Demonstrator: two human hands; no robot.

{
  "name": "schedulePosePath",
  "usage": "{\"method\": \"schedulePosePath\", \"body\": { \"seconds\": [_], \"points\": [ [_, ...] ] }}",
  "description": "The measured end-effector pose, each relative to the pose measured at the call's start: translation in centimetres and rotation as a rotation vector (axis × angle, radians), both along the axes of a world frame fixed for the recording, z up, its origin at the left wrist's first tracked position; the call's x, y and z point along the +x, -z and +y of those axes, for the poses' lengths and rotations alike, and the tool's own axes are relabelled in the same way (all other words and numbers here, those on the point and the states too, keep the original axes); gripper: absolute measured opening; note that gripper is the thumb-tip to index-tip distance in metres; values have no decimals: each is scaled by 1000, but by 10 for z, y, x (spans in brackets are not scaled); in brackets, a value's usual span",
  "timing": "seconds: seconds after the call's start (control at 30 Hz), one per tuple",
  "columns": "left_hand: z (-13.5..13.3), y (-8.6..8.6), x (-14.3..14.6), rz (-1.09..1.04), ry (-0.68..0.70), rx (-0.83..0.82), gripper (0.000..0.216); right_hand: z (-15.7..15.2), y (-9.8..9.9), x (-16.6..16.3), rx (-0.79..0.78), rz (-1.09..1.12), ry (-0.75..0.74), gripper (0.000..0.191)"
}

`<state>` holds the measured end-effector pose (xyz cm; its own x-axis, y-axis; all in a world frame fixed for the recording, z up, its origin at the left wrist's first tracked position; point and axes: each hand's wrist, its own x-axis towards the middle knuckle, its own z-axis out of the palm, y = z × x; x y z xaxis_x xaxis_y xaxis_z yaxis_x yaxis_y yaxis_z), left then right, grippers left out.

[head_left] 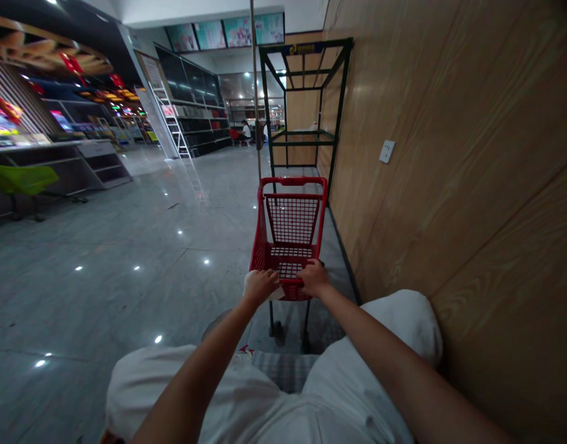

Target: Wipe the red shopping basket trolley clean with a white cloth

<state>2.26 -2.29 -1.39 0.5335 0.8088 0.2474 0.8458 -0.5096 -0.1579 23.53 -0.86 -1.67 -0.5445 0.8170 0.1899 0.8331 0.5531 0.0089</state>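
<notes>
A small red plastic shopping cart (pixel 293 219) stands just beyond my knees, with its mesh basket and upper handle bar showing. My left hand (pixel 263 285) is closed at the near left corner of the cart's rim. A thin white cloth (pixel 276 295), perhaps a tissue, pokes out from under that hand on both sides. My right hand (pixel 314 277) grips the near right corner of the rim, thumb and fingers bent over the edge. Both palms are hidden from above.
A wood-panelled wall (pixel 450 154) with a socket (pixel 387 152) runs close on my right. Behind the cart stands a dark metal frame rack (pixel 303 139). A green cart (pixel 21 179) is by a counter at left. A ladder (pixel 174 126) leans near shelves; people sit farther back.
</notes>
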Motion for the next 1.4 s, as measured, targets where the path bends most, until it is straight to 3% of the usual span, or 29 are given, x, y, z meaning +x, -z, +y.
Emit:
{"method": "schedulePosePath", "body": {
  "seconds": [0.13, 0.23, 0.47, 0.57, 0.83, 0.93, 1.1, 1.17, 1.4],
  "points": [
    [-6, 8, 47, -43, 26, -2, 25, -2, 0, -11, -24, -19, 26, 21],
    [-4, 11, 60, -44, 41, -29, 24, -1, -1, -9, -18, -50, 21, 20],
    [5, 0, -12, -11, 36, -10, 22, 0, 0, 5, 11, -24, -60, 25],
    [2, -3, -19, -6, 8, -2, 21, -2, 0, 0, 11, -12, -31, 25],
    [-5, 6, 57, -54, 56, -23, 20, -3, 1, -10, -3, -26, 30, 20],
    [-2, 4, 42, -27, 85, -38, 24, -1, 2, -2, 19, 0, -42, 20],
    [3, -4, -15, 4, 41, -24, 25, 1, 3, 8, 31, 41, -140, 28],
    [3, -4, -21, 9, 24, -16, 26, 0, 4, 7, 35, 59, -139, 27],
    [-2, 6, 41, -38, 63, 1, 36, -4, 0, -3, 21, 61, -54, 24]
  ]
}}
